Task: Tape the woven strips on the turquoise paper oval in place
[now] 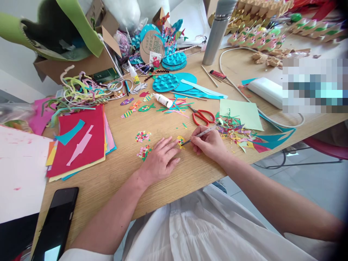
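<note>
Right hand: the fingers of the right hand [208, 143] are closed round a slim grey pen [201, 132], whose dark tip points down and left; some fingertips are tucked out of my sight.
Yellow fish: the small yellow fish [179, 140] lies on the wooden table [114, 192] between the two hands, right at the pen tip; I can't make out whether the tip touches it, and its markings are too small to read.
Left hand: the left hand [162, 159] lies palm down and holds nothing I can see, fingers stretched out, their tips just beside the fish; what is under the palm is hidden.
Paper dots: two patches of coloured dots sit left of that hand, the upper patch [143, 136] in full view, the lower patch [142, 152] partly covered by the hand.
Beyond the hands: red-handled scissors [203, 116], a white bottle [163, 100] on its side, and a tangle of paper scraps [232, 128] overlapping a pale green sheet [243, 112].
Table's edges: a black phone [56, 221] is cut off at the bottom; a patch of coarse squares [315, 85] masks something at far right.
</note>
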The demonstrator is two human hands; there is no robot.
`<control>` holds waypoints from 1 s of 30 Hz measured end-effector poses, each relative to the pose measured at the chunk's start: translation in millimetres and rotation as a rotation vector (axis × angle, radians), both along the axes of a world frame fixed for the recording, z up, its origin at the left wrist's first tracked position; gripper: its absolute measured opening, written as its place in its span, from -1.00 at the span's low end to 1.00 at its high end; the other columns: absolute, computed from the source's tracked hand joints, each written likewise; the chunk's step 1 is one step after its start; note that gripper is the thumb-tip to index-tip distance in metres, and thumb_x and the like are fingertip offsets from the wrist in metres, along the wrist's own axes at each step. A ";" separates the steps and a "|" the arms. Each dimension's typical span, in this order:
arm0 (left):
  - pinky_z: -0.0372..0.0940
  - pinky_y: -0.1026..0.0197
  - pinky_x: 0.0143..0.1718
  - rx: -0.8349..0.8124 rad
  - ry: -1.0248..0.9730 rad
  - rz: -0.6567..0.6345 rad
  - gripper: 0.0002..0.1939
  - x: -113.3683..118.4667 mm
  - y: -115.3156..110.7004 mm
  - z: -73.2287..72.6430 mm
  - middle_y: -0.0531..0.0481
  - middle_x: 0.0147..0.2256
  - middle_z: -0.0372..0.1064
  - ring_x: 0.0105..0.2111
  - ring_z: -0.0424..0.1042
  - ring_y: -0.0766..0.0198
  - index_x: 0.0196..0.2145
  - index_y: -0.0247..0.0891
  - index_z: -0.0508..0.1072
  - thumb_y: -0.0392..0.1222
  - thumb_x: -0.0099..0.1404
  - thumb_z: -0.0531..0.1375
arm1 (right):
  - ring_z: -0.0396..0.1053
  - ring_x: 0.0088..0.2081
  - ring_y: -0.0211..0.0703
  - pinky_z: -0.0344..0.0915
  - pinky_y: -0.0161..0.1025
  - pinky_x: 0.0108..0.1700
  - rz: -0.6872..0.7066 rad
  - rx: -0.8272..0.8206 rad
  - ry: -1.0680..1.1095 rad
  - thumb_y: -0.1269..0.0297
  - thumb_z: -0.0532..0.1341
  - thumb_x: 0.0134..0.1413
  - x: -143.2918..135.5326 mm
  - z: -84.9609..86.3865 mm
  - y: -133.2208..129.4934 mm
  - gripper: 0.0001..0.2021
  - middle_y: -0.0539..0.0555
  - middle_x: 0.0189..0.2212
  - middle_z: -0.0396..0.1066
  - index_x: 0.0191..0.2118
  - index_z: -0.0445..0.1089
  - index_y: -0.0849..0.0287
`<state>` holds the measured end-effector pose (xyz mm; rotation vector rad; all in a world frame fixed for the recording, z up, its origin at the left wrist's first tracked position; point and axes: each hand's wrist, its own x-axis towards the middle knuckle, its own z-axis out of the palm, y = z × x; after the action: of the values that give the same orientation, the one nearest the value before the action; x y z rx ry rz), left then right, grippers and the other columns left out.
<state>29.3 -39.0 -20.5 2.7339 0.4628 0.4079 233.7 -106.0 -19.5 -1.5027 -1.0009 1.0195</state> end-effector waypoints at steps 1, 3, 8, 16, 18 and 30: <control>0.11 -0.18 0.28 0.003 -0.001 0.000 -0.72 0.0 0.0 -0.2 -0.14 0.18 0.32 0.28 0.15 0.05 -0.02 -0.25 0.45 -0.15 0.39 0.07 | 0.26 -0.72 -0.29 0.23 -0.38 -0.70 0.002 -0.002 0.003 0.37 0.23 -0.09 -0.1 0.2 0.2 -0.89 -0.10 -0.74 0.32 -0.45 0.25 0.13; 0.11 -0.17 0.28 0.008 -0.001 0.001 -0.72 -0.1 0.0 -0.3 -0.14 0.18 0.32 0.28 0.16 0.05 -0.03 -0.26 0.46 -0.15 0.40 0.07 | 0.26 -0.72 -0.29 0.22 -0.38 -0.70 0.003 -0.006 0.006 0.36 0.24 -0.10 -0.1 0.3 0.4 -0.89 -0.09 -0.74 0.32 -0.45 0.25 0.13; 0.11 -0.18 0.28 0.005 0.002 0.003 -0.72 0.0 0.0 -0.3 -0.15 0.18 0.32 0.28 0.15 0.04 -0.03 -0.27 0.46 -0.15 0.39 0.07 | 0.27 -0.72 -0.28 0.22 -0.37 -0.70 0.006 -0.001 -0.004 0.35 0.23 -0.06 0.5 -0.6 0.0 -0.89 -0.09 -0.73 0.32 -0.44 0.25 0.12; 0.11 -0.18 0.28 -0.002 0.001 0.007 -0.73 0.1 -0.1 -0.4 -0.14 0.18 0.32 0.28 0.16 0.04 -0.04 -0.25 0.46 -0.15 0.39 0.08 | 0.27 -0.73 -0.30 0.20 -0.39 -0.71 0.008 0.001 0.002 0.32 0.25 -0.07 0.3 -0.1 0.4 -0.87 -0.09 -0.73 0.32 -0.45 0.25 0.13; 0.11 -0.18 0.28 -0.007 0.000 0.006 -0.73 0.0 -0.1 -0.5 -0.15 0.18 0.32 0.28 0.15 0.05 -0.04 -0.26 0.46 -0.15 0.39 0.08 | 0.27 -0.72 -0.30 0.20 -0.39 -0.70 0.008 0.007 0.006 0.32 0.25 -0.06 0.1 -0.3 0.5 -0.87 -0.10 -0.73 0.32 -0.44 0.25 0.13; 0.09 -0.18 0.29 -0.038 0.000 0.017 -0.76 0.3 -0.9 0.6 -0.14 0.18 0.32 0.29 0.13 0.04 -0.07 -0.27 0.42 -0.16 0.39 0.08 | 0.27 -0.72 -0.29 0.21 -0.38 -0.71 -0.002 -0.004 0.011 0.37 0.23 -0.10 0.7 0.1 0.1 -0.89 -0.10 -0.73 0.32 -0.45 0.25 0.13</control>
<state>29.6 -39.9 -19.9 2.6949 0.4886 0.3990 234.4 -105.9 -19.3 -1.5000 -0.9897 1.0278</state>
